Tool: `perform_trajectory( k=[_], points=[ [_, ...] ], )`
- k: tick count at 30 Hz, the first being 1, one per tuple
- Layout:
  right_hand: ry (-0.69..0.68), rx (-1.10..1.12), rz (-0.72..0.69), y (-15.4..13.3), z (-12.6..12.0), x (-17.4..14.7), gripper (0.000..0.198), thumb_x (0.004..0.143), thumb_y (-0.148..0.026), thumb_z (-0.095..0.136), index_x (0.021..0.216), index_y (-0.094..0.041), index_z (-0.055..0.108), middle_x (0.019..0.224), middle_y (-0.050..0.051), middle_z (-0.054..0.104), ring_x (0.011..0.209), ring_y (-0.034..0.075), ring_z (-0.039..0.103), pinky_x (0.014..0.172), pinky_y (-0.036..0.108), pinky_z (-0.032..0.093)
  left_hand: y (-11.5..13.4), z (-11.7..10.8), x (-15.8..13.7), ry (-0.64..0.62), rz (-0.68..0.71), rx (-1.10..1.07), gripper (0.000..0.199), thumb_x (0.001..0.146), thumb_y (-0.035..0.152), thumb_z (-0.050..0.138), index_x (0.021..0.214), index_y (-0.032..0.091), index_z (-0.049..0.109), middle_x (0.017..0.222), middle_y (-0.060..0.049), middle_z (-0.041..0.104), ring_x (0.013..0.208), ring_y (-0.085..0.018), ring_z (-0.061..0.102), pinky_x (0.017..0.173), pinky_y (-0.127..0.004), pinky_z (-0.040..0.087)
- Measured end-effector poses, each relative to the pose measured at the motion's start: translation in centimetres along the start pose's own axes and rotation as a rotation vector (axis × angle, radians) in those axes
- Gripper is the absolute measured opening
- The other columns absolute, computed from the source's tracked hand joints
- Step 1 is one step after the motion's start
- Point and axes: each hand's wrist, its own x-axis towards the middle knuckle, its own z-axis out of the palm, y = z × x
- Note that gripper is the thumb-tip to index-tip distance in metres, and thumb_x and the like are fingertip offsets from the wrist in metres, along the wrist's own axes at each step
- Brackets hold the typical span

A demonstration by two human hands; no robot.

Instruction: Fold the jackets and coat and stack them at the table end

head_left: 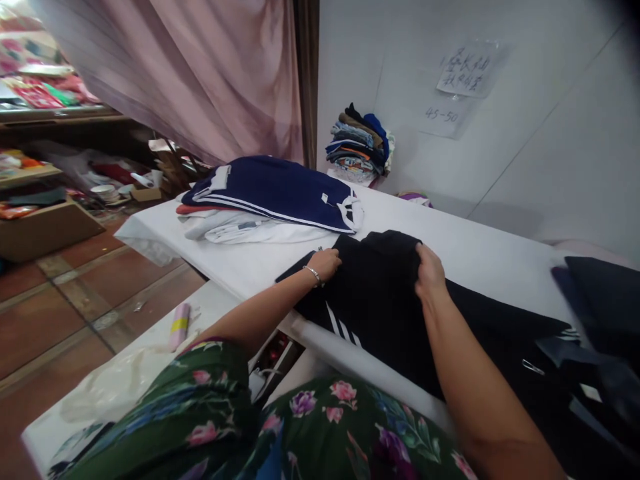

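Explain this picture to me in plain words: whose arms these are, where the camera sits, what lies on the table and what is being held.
There is no machine here. The one camera is worn on a person's head and looks down at their own bare arms. The left hand and the right hand both grip a black garment with white stripes, spread on a white table. Behind it lies a navy garment atop folded white clothes. A stack of folded clothes stands by the wall, and more dark clothing lies at the right.
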Motion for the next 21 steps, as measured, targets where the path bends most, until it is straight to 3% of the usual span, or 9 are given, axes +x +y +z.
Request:
perform_trajectory(
  k=[3, 7, 9, 12, 14, 17, 19, 21],
  points=[
    [0.01, -0.018, -0.057, -1.3, -0.1, 0.4, 0.021, 0.071, -0.038, 0.062, 0.067, -0.019, 0.055, 0.063, -0.005, 0.055, 0.062, 0.011, 0.053, 0.061, 0.024, 0.045, -0.5, -1.2, 0.1, 0.023, 0.037, 0.017, 0.026, 0.086, 0.02, 0.045, 0.081, 0.02, 0.071, 0.092, -0.009, 0.059, 0.091, -0.021, 0.053, 0.074, -0.032, 0.039],
    [0.027, -0.043, -0.165, -3.0, 0.0, -0.1, 0.02, 0.075, -0.039, 0.059, 0.071, -0.019, 0.058, 0.069, -0.004, 0.057, 0.069, 0.012, 0.055, 0.069, 0.027, 0.046, -0.5, -3.2, -1.7, 0.186, 0.067, 0.026, 0.029, 0.091, 0.022, 0.04, 0.087, 0.02, 0.069, 0.097, -0.008, 0.059, 0.091, -0.02, 0.052, 0.072, -0.032, 0.037],
    [0.022, -0.058, -0.214, -3.6, 0.5, -0.9, 0.02, 0.076, -0.039, 0.059, 0.073, -0.019, 0.06, 0.071, -0.003, 0.059, 0.071, 0.013, 0.056, 0.071, 0.027, 0.046, -0.3, -3.2, -3.3, 0.222, 0.092, 0.015, 0.029, 0.092, 0.024, 0.039, 0.088, 0.021, 0.068, 0.097, -0.008, 0.059, 0.089, -0.019, 0.052, 0.07, -0.032, 0.037],
    [0.022, -0.157, -0.287, -2.7, 1.6, -2.2, 0.023, 0.079, -0.039, 0.056, 0.08, -0.018, 0.065, 0.078, -0.001, 0.063, 0.08, 0.015, 0.057, 0.079, 0.029, 0.045, 0.1, -1.8, -5.5, 0.151, 0.105, -0.028, 0.029, 0.092, 0.024, 0.041, 0.087, 0.021, 0.069, 0.093, -0.007, 0.06, 0.084, -0.018, 0.054, 0.069, -0.032, 0.038],
    [0.017, -0.236, -0.286, -1.0, 2.4, -2.9, 0.027, 0.078, -0.04, 0.055, 0.085, -0.017, 0.067, 0.083, 0.001, 0.066, 0.087, 0.017, 0.057, 0.084, 0.031, 0.044, 0.3, -0.7, -6.6, 0.125, 0.057, -0.084, 0.027, 0.092, 0.023, 0.042, 0.093, 0.022, 0.068, 0.097, -0.006, 0.06, 0.083, -0.016, 0.056, 0.069, -0.03, 0.039],
    [-0.026, -0.283, -0.171, 1.7, 3.0, -3.0, 0.031, 0.075, -0.043, 0.057, 0.083, -0.015, 0.069, 0.077, 0.001, 0.066, 0.081, 0.018, 0.057, 0.08, 0.032, 0.044, 0.8, -0.1, -8.1, 0.208, -0.087, -0.196, 0.024, 0.092, 0.027, 0.043, 0.101, 0.023, 0.065, 0.107, -0.004, 0.059, 0.089, -0.014, 0.058, 0.072, -0.026, 0.041],
    [-0.04, -0.286, -0.134, 2.5, 3.0, -2.7, 0.032, 0.075, -0.044, 0.058, 0.082, -0.015, 0.07, 0.074, 0.0, 0.066, 0.077, 0.018, 0.057, 0.077, 0.032, 0.045, 1.4, -0.2, -8.9, 0.246, -0.19, -0.26, 0.026, 0.093, 0.035, 0.042, 0.098, 0.023, 0.065, 0.104, -0.003, 0.061, 0.09, -0.014, 0.059, 0.071, -0.024, 0.042],
    [-0.029, -0.286, -0.186, 2.5, 2.8, -2.3, 0.034, 0.076, -0.045, 0.057, 0.086, -0.015, 0.07, 0.078, 0.001, 0.067, 0.079, 0.018, 0.058, 0.078, 0.032, 0.045, 2.2, -0.3, -9.7, 0.205, -0.275, -0.297, 0.032, 0.091, 0.046, 0.042, 0.095, 0.023, 0.064, 0.095, -0.002, 0.063, 0.088, -0.015, 0.06, 0.07, -0.024, 0.043]
  ],
)
